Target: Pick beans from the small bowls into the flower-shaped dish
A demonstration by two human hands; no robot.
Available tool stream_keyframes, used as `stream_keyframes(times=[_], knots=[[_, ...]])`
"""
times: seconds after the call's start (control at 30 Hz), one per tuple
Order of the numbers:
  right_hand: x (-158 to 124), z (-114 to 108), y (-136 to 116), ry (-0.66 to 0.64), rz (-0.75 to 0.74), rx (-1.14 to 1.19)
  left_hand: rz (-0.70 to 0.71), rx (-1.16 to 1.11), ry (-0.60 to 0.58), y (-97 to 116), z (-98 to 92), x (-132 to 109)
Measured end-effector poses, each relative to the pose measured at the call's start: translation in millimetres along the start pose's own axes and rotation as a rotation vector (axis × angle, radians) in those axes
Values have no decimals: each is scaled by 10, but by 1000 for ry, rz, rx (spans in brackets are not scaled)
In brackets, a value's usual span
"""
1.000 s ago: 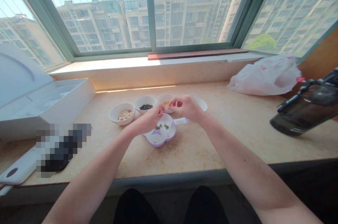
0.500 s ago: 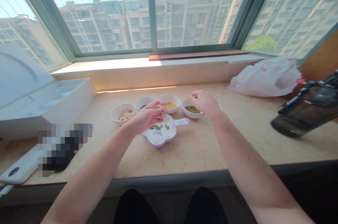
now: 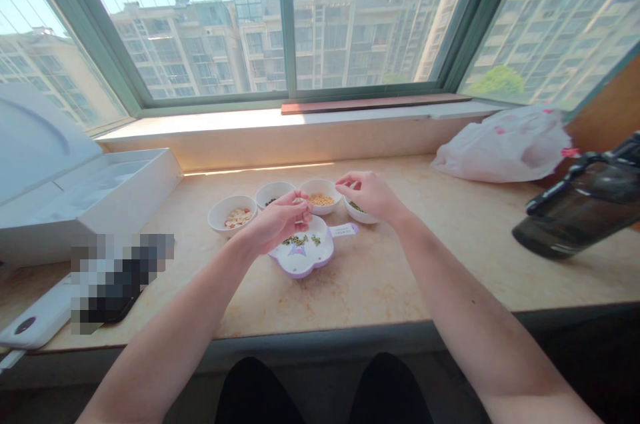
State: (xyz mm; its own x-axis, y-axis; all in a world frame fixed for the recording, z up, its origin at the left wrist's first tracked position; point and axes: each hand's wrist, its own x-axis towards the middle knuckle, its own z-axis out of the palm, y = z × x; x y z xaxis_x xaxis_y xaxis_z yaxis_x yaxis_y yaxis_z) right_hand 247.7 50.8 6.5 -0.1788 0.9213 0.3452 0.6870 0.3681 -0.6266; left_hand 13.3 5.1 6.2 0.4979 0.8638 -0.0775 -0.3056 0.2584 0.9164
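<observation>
Lilac-rimmed plate (image 3: 305, 267) lies beneath the left hand (image 3: 277, 223), fingertips together; the right hand (image 3: 369, 197), also pinched, is over a white bowl of green beans (image 3: 363, 219); anything held is hidden.

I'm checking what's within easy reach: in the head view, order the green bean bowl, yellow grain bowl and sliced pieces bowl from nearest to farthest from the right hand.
From the right hand:
1. Green bean bowl, beneath the fingers, right end of the row.
2. Yellow grain bowl, just left of it.
3. Sliced pieces bowl, far left end.
</observation>
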Motion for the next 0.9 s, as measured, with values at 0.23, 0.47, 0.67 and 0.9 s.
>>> stream_keyframes(times=[0.23,0.47,0.67,0.9], knots=[[-108,235,-229,-304,-100,560,-1,43,36,-43,10,25],[-157,368,-262,-286,-75,530,-10,50,57,-100,29,47],[-153,362,-252,-235,-70,454,52,97,124,-133,-2,74],[-130,383,-191,-104,-180,308,69,146,257,-105,-41,97]])
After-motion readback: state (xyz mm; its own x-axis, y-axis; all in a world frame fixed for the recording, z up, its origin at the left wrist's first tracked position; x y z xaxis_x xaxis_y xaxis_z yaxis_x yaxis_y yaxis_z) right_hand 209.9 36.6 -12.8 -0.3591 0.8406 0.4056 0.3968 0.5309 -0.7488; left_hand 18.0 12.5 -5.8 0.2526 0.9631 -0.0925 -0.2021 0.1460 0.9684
